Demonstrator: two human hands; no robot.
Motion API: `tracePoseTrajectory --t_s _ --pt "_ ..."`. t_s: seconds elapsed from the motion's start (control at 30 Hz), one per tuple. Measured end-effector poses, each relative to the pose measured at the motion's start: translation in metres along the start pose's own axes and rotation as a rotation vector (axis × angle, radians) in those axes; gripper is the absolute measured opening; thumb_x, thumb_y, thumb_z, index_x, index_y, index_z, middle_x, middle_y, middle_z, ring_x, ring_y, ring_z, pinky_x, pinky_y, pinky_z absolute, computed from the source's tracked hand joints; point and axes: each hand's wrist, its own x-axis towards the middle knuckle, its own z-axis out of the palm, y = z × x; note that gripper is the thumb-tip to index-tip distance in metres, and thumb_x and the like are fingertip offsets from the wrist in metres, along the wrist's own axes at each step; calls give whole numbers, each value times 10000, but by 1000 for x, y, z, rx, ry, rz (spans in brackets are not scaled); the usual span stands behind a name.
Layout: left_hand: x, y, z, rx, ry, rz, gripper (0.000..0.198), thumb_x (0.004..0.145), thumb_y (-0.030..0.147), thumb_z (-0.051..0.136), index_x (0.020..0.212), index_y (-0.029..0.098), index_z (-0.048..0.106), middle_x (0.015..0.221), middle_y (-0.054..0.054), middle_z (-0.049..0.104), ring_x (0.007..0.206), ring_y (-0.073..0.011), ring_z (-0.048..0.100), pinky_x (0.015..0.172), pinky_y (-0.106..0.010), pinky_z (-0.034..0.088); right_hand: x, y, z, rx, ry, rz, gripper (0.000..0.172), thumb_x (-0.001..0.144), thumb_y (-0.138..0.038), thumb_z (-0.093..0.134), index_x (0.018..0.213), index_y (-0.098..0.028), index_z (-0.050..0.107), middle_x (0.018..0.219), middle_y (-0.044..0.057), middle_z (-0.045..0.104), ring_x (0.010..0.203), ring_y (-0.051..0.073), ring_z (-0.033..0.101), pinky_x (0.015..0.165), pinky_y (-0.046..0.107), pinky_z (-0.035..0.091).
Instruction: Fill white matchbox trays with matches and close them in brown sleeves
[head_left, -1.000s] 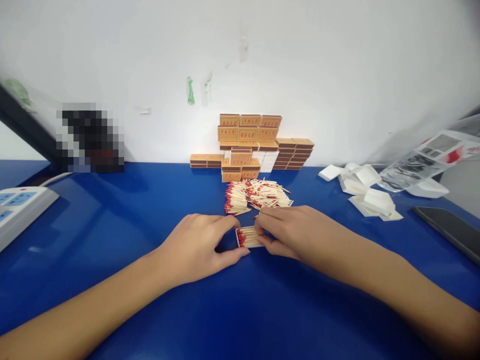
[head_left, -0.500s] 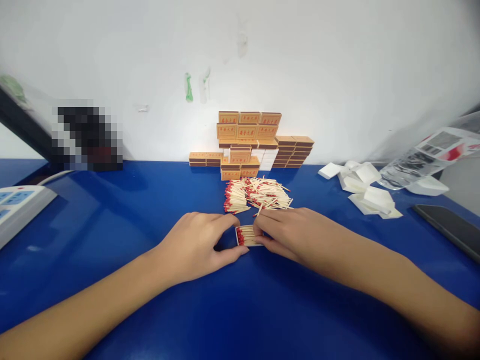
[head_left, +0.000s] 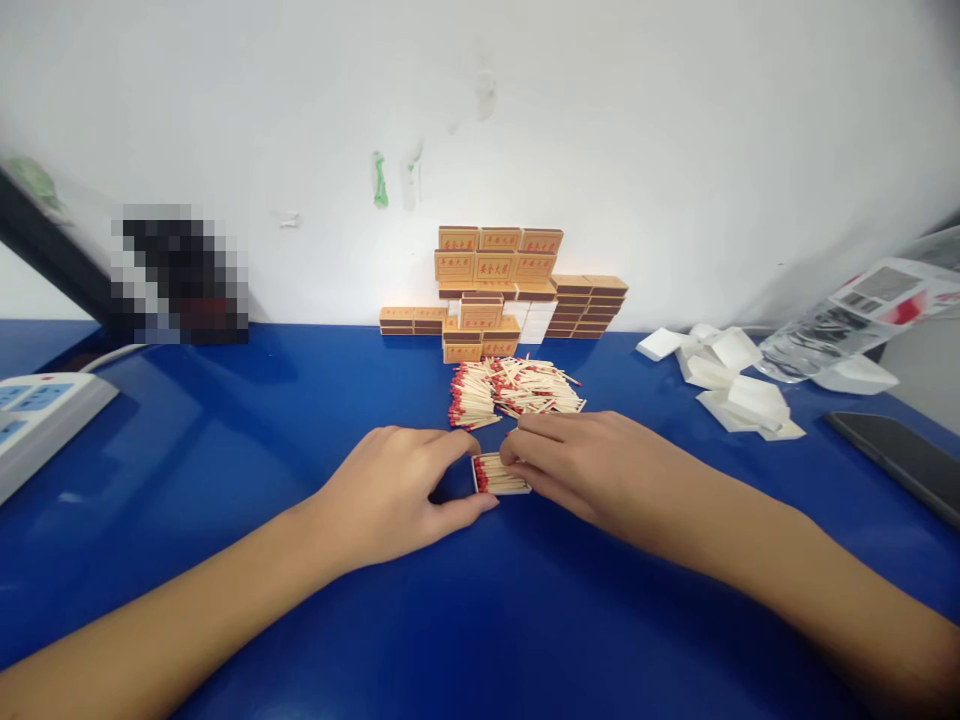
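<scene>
A small white matchbox tray (head_left: 491,474) filled with red-tipped matches lies on the blue table (head_left: 225,450) between my hands. My left hand (head_left: 394,495) pinches the tray's left end with thumb and forefinger. My right hand (head_left: 577,462) rests on the tray's right end, its fingers curled over the matches. Just behind the hands lies a loose pile of matches (head_left: 514,390).
Stacked orange matchboxes (head_left: 499,290) stand against the white wall. Empty white trays (head_left: 727,380) lie at the right, beside a plastic bag (head_left: 847,325) and a dark phone (head_left: 900,455). A white power strip (head_left: 37,415) sits at the left edge.
My right hand's fingers have slid a little to the left over the matches in the tray. The left hand has stayed in place.
</scene>
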Motion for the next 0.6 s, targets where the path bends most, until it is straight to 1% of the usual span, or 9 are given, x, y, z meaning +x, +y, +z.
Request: tracePoseTrajectory --t_s 0.17,0.43,0.5,0.6 --pt "0 0 1 -7 2 6 280 951 469 722 1064 213 716 644 54 594 534 -133 570 541 -263 359 0 -3 -1 111 25 -6 181 1068 -208 551 958 -196 694 913 39 711 773 184 672 678 317 430" --pt "-1 -1 1 -17 19 10 273 934 449 748 1052 205 721 632 59 568 523 -127 543 545 -258 353 -1 3 0 133 57 1 171 1037 -182 574 894 -193 666 876 26 711 715 159 618 645 303 384" --pt "-1 -1 1 -24 17 8 272 936 449 743 1056 206 719 626 63 558 516 -125 531 543 -258 346 0 8 -1 148 114 37 180 1034 -178 563 887 -193 665 863 26 714 704 153 611 648 296 385" --pt "-2 -1 1 -23 13 3 274 944 456 729 1068 212 718 610 70 536 502 -123 509 541 -260 334 1 22 -1 99 238 162 187 1024 -205 566 867 -190 666 810 27 693 663 152 578 633 295 372"
